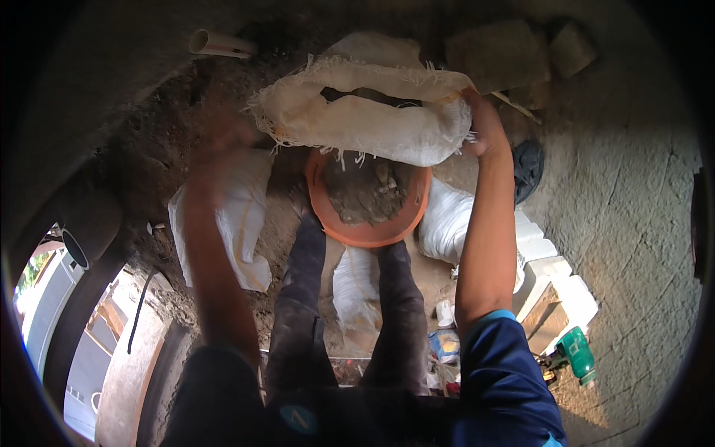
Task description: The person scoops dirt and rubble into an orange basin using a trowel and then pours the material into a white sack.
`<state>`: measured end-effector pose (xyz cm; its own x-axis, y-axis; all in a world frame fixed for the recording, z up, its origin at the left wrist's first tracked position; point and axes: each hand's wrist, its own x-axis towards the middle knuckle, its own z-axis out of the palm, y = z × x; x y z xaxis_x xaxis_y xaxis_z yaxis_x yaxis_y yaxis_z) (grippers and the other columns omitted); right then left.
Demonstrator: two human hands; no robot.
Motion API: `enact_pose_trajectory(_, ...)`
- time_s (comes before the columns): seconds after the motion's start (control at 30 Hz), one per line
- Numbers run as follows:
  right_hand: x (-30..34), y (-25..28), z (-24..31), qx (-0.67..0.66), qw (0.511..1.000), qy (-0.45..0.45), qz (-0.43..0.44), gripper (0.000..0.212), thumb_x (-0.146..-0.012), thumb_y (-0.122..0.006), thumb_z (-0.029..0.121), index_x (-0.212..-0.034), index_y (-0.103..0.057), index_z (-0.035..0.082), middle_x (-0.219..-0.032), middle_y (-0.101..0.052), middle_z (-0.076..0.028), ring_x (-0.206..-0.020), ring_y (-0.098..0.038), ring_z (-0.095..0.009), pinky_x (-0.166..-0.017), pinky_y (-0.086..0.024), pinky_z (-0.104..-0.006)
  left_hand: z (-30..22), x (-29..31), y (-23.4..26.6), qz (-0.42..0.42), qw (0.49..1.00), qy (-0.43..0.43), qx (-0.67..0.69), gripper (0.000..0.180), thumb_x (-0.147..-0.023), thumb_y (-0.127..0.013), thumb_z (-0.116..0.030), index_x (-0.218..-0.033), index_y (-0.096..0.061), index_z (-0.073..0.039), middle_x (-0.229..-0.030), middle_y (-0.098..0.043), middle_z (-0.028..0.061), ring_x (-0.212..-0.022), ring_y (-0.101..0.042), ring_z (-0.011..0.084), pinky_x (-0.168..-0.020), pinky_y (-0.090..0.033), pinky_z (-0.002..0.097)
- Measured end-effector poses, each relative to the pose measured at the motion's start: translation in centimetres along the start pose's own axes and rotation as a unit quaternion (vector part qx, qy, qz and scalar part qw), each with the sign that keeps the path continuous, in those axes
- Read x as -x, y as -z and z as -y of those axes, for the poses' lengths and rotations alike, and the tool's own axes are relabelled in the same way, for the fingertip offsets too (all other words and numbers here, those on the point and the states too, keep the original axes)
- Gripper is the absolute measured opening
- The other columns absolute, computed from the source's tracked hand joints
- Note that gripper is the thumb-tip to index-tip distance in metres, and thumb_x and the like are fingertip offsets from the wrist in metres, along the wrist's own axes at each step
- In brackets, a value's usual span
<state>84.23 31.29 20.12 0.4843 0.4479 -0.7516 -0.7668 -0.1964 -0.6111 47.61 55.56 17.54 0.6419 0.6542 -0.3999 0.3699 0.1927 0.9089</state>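
A white woven sack [357, 134] with a frayed, folded-back mouth hangs above an orange tub [372, 237]. Dark soil and small stones [365, 194] lie inside the tub, its far side hidden by the sack. My right hand [485, 125] is closed on the right edge of the sack's mouth. To the left of the sack, my left hand [227, 127] is smeared by motion, so its fingers do not show clearly. A second white sack [249, 208] lies beneath my left forearm.
Another white sack [445, 220] rests right of the tub, and one more [356, 287] lies between my legs. White blocks [540, 249], a green plastic bottle [578, 354] and a rough wall stand at the right. A pale pipe [221, 45] sticks out at the far left.
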Motion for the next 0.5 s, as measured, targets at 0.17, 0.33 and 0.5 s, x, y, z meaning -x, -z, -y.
enact_pose_trajectory(0.17, 6.6, -5.0, 0.0, 0.491, 0.784, 0.315, -0.211, 0.052, -0.077, -0.065, 0.027, -0.119, -0.054, -0.002, -0.109, -0.060, -0.018, -0.104, -0.057, -0.033, -0.090, -0.045, -0.0417, -0.4, 2.8, -12.2, -0.064, 0.946, 0.168, 0.270, 0.052, -0.083, -0.069, -0.025, -0.123, -0.050, 0.002, -0.121, -0.055, 0.0113, -0.109, -0.056, 0.0268, -0.092, -0.045, 0.0380)
enact_pose_trajectory(0.33, 7.6, -11.3, -3.2, 0.658, 0.461, 0.575, -0.154, 0.059, -0.070, -0.072, 0.027, -0.120, -0.054, 0.003, -0.113, -0.058, -0.018, -0.110, -0.055, -0.034, -0.097, -0.038, -0.0482, 2.6, -1.2, -15.7, -0.116, 0.900, 0.015, 0.419, 0.037, -0.087, -0.063, -0.016, -0.116, -0.054, 0.004, -0.111, -0.060, 0.0135, -0.103, -0.059, 0.0219, -0.087, -0.049, 0.0351)
enact_pose_trajectory(0.5, -2.1, -10.5, -2.2, 0.786, 0.382, 0.465, -0.144, 0.065, -0.071, -0.072, 0.025, -0.127, -0.046, 0.005, -0.115, -0.056, -0.020, -0.107, -0.056, -0.034, -0.091, -0.043, -0.0510, 2.1, -2.6, -15.6, -0.049, 0.794, 0.015, 0.605, 0.029, -0.092, -0.053, -0.016, -0.111, -0.057, 0.005, -0.103, -0.062, 0.0128, -0.091, -0.062, 0.0237, -0.082, -0.050, 0.0354)
